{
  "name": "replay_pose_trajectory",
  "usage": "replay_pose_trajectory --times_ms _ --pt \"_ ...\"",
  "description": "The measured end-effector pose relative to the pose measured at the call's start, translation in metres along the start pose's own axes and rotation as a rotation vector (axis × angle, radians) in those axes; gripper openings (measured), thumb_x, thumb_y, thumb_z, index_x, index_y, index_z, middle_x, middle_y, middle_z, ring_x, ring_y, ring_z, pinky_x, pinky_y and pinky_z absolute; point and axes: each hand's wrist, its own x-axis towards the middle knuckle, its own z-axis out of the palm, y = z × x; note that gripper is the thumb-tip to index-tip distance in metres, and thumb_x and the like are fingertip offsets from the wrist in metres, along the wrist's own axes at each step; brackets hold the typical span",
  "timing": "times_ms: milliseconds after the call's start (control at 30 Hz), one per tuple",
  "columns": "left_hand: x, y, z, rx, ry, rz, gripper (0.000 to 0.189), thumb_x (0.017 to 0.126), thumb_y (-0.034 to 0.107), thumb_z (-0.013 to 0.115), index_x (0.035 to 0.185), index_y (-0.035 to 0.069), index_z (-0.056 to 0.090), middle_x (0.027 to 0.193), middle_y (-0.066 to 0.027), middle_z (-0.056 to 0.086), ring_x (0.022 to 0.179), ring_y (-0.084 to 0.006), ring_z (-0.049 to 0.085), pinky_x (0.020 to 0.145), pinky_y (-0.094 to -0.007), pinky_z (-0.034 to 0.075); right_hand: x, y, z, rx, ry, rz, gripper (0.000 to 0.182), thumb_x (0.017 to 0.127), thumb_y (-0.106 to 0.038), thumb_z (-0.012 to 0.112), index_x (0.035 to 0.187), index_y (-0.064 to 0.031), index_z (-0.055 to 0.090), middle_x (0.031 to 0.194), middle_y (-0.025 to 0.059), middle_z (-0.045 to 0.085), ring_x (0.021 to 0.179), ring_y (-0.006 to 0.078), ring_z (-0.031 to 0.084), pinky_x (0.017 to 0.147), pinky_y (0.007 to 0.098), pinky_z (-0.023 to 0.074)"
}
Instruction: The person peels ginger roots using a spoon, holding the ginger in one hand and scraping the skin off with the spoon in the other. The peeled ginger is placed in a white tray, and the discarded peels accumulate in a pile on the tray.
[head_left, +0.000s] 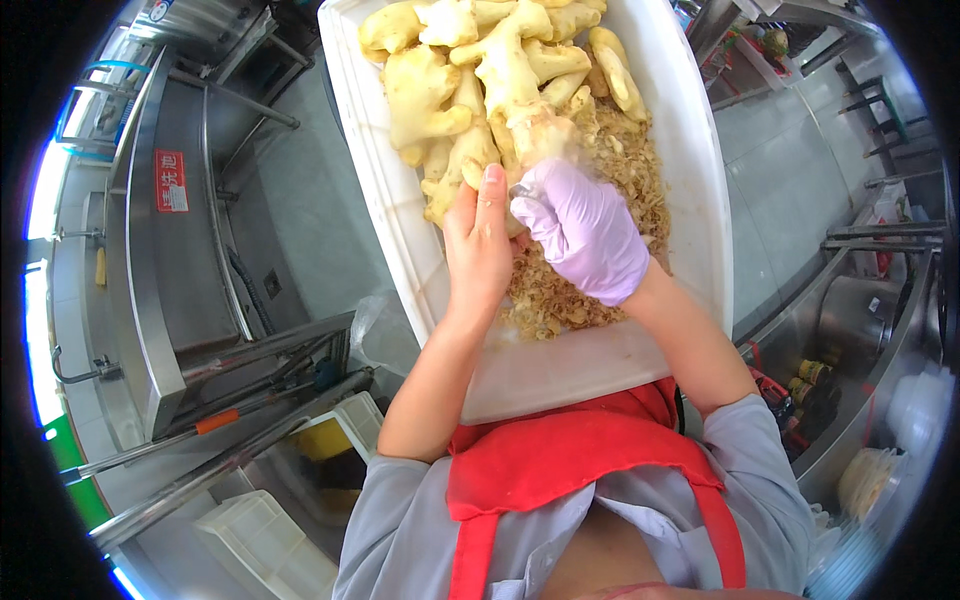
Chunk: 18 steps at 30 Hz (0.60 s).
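A white plastic tub (570, 367) stands before me with peeled ginger roots (424, 94) heaped at its far side. Brown ginger peelings (637, 180) cover part of its floor at the near and right side. My bare left hand (480, 240) grips a piece of ginger (472, 169), thumb along its top. My right hand (581, 225), in a thin purple glove, is curled around a small, mostly hidden tool, its shiny end showing by the fingers close to my left hand. What that tool is, I cannot tell.
A stainless steel sink (180, 300) with a red sign is at the left. Pale plastic crates (266, 544) lie low at the lower left. Steel shelving (885, 247) holding a metal pot (855, 311) and jars stands at the right. Grey tiled floor shows on both sides.
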Motion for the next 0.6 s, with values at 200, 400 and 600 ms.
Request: replay_pose_trajectory --times_ms 200,400,600 --pt "-0.002 -0.001 0.0 0.112 0.001 0.123 0.035 0.096 0.033 0.047 0.099 0.0 0.059 0.067 0.0001 0.053 0.056 -0.0071 0.048 0.048 -0.0241 0.043 0.002 0.013 -0.006 -0.061 0.055 0.031 0.016 0.087 -0.022 0.059 0.092 -0.0086 0.053 0.073 0.0151 0.061 0.062 0.0351 0.06 0.053 0.0411 0.049" --pt "0.002 -0.009 -0.002 0.203 -0.02 0.188 0.034 0.095 0.03 0.049 0.103 -0.002 0.058 0.063 -0.003 0.054 0.054 -0.0091 0.049 0.048 -0.0269 0.043 0.002 0.013 -0.005 -0.074 0.057 0.033 0.014 0.086 -0.019 0.059 0.096 -0.0105 0.053 0.073 0.0148 0.062 0.065 0.0365 0.061 0.055 0.0427 0.0485" --pt "0.0 -0.004 0.002 0.137 0.017 0.144 0.034 0.095 0.033 0.049 0.101 0.001 0.06 0.067 -0.0016 0.057 0.054 -0.0088 0.05 0.05 -0.0262 0.043 0.004 0.019 -0.008 -0.063 0.144 0.109 0.012 0.087 -0.018 0.059 0.093 -0.0076 0.054 0.078 0.0151 0.062 0.069 0.0357 0.061 0.059 0.0398 0.0495"
